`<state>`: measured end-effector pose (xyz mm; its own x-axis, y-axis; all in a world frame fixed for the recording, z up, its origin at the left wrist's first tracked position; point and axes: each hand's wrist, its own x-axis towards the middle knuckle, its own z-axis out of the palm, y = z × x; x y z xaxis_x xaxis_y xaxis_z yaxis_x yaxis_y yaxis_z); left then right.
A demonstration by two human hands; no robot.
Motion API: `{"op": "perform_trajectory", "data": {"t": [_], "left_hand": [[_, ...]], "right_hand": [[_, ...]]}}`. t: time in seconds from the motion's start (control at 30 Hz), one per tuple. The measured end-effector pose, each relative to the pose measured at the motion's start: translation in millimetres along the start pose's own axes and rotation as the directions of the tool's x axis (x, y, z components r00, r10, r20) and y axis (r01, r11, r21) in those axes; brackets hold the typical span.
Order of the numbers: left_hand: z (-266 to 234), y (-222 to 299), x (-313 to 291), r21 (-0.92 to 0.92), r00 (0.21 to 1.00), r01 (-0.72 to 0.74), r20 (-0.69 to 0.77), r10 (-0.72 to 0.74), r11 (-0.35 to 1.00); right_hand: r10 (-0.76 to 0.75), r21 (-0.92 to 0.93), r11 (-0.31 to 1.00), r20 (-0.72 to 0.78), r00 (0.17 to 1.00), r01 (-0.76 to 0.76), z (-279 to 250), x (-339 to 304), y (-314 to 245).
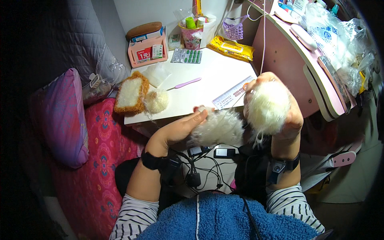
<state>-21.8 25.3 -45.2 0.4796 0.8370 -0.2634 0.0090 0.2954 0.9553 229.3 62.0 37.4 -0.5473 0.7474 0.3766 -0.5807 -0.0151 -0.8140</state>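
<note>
My left hand (182, 127) pinches the edge of a fuzzy white crocheted piece (219, 128) in front of the table edge. Up at the right, my right hand (294, 116) is wrapped round a ball of fluffy white yarn (268, 107). A thin strand shows between the ball and the piece. Beyond my hands, a crochet hook (187, 83) with a lilac handle lies on the white table (192, 108). A clear ruler (230, 95) rests partly behind my right hand. At the table's left corner are a brown-edged fuzzy square (131, 95) and a small cream yarn ball (156, 101).
Green pills in a blister pack (187, 56), a pink box (149, 50), a pink cup (191, 37) and yellow wipes (231, 49) stand along the back. A pink shelf (296, 60) bounds the right. Black cables (208, 172) hang below my hands.
</note>
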Motion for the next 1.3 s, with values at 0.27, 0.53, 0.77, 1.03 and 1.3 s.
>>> {"op": "perform_trajectory", "data": {"t": [0.27, 0.53, 0.77, 1.03, 1.3], "left_hand": [[-1.0, -17.9, 10.5, -0.054, 0.983, -0.119, 0.137, 0.126, 0.991], [60.2, -62.3, 42.1, 0.232, 0.982, -0.167, 0.126, 0.14, 0.958], [44.5, -26.7, 32.4, -0.108, 0.986, -0.131, 0.086, 0.14, 0.986], [-19.4, 37.8, -38.6, -0.886, 0.901, -0.32, -0.176, 0.396, 0.336], [-74.2, 47.7, -71.0, -0.819, 0.554, -0.504, -0.062, 0.83, 0.275]], "right_hand": [[-0.123, 0.075, 0.99, 0.035, 0.992, 0.12, -12.7, -7.0, -22.3], [-0.232, 0.272, 0.951, 0.308, 0.923, 0.148, 2.4, -5.3, -33.1], [-0.289, 0.537, 0.835, 0.238, 0.927, 0.123, -7.4, -14.7, -55.6], [-0.447, 0.6, 0.74, 0.099, 0.889, 0.305, -24.7, -36.5, -89.7], [-0.465, 0.612, 0.694, -0.023, 0.885, 0.38, -21.4, -39.3, -91.3]]}}
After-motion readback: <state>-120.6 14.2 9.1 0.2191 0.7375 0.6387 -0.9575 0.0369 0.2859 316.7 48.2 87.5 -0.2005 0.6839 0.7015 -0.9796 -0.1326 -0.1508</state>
